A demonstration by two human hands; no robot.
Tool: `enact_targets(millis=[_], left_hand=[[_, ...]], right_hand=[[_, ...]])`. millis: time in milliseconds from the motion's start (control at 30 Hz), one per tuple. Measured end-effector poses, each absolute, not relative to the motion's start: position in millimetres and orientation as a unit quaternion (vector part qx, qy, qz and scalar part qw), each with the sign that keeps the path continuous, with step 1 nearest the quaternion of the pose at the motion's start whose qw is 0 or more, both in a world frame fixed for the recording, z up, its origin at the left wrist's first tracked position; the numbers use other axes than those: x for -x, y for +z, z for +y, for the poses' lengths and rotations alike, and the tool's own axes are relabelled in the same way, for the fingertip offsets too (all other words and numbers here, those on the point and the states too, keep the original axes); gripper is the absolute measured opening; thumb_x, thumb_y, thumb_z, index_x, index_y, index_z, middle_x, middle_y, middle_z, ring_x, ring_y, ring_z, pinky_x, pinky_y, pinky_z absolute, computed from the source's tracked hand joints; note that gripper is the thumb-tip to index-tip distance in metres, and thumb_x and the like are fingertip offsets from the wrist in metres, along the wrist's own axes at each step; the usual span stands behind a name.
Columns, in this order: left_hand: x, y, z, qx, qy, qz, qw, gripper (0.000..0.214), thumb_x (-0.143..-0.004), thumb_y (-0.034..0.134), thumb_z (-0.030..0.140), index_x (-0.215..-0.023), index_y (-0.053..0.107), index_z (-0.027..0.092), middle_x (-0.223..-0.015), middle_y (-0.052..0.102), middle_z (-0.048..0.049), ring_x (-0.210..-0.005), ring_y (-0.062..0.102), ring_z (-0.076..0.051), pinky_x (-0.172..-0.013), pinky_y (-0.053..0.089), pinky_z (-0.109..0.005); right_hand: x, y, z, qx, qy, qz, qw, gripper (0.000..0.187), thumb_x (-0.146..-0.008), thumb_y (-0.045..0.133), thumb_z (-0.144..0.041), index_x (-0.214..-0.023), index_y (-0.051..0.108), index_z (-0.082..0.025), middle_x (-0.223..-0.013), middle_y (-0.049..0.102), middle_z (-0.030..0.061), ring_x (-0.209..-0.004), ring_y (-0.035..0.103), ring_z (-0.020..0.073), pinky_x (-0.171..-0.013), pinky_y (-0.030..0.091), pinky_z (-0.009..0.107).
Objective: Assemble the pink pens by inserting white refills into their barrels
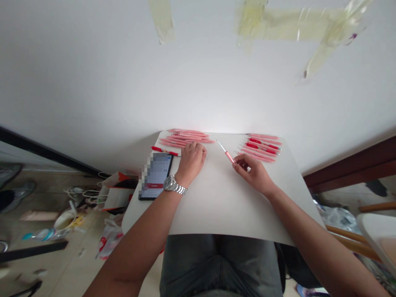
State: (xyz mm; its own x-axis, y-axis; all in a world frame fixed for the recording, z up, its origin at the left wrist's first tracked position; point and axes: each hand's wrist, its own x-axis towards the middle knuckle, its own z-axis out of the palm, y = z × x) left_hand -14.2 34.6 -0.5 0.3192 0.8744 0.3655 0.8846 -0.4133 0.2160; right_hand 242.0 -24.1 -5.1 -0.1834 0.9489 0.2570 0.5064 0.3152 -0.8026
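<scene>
My right hand (pixel 252 171) pinches the pink end of a slim pen (pixel 229 156) between thumb and fingers; its thin pale front part, perhaps a bare refill, points up and left. On the left side of the table, my left hand (pixel 193 159) is closed with its fingers curled down. Whatever it may hold is hidden beneath the fingers. Just beyond that hand lies a bundle of pink pens (pixel 187 138). One red pen (pixel 165 151) rests beside the wrist. To the right is a second group of pink and red pens (pixel 262 147), laid side by side.
A tablet (pixel 154 177) with a partly blurred screen lies at the left of the white table (pixel 222 206), which stands against a wall. Bags (pixel 116 194), a cup (pixel 65 218) and a bottle (pixel 46 234) are on the floor at left. A white chair (pixel 375 231) is at right.
</scene>
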Motion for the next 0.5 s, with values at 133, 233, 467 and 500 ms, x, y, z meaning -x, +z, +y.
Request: enact_targets(millis=[133,233,467,500], left_hand=[[13.0,2.4,34.2,0.813,-0.24,-0.53,-0.002,0.013,-0.104,0.048,0.019,-0.099,0.061,0.019,-0.102,0.067,-0.0111,-0.099,0.062,-0.029,-0.087,0.043,-0.042],[11.9,5.9,34.9,0.817,-0.291,-0.498,-0.034,0.014,-0.105,0.046,0.017,-0.104,0.06,0.019,-0.094,0.069,-0.0073,-0.092,0.064,-0.026,-0.084,0.043,-0.039],[8.8,2.6,40.6,0.777,-0.433,-0.415,-0.193,0.019,-0.106,0.05,0.024,-0.12,0.063,0.022,-0.115,0.074,-0.0069,-0.095,0.067,-0.02,-0.09,0.049,-0.035],[8.2,2.5,40.9,0.762,-0.451,-0.407,-0.223,0.021,-0.107,0.051,0.027,-0.121,0.065,0.023,-0.119,0.074,-0.007,-0.097,0.068,-0.02,-0.092,0.05,-0.035]], right_hand=[[-241.6,-5.8,-24.0,0.51,0.29,-0.71,0.389,0.018,-0.098,0.064,-0.039,-0.101,0.064,-0.022,-0.081,0.062,0.001,-0.07,0.055,0.0161,-0.064,0.044,0.031],[-241.5,-5.6,-24.4,0.513,0.291,-0.709,0.386,0.017,-0.098,0.064,-0.038,-0.101,0.064,-0.022,-0.081,0.062,0.0012,-0.07,0.055,0.0163,-0.064,0.044,0.031],[-241.9,-4.7,-24.7,0.513,0.293,-0.712,0.379,0.018,-0.098,0.064,-0.04,-0.101,0.065,-0.022,-0.081,0.062,0.0014,-0.07,0.054,0.0163,-0.064,0.044,0.031],[-242.1,-5.2,-24.4,0.512,0.293,-0.713,0.378,0.018,-0.098,0.064,-0.04,-0.101,0.065,-0.022,-0.081,0.062,0.0014,-0.07,0.054,0.0163,-0.064,0.044,0.031]])
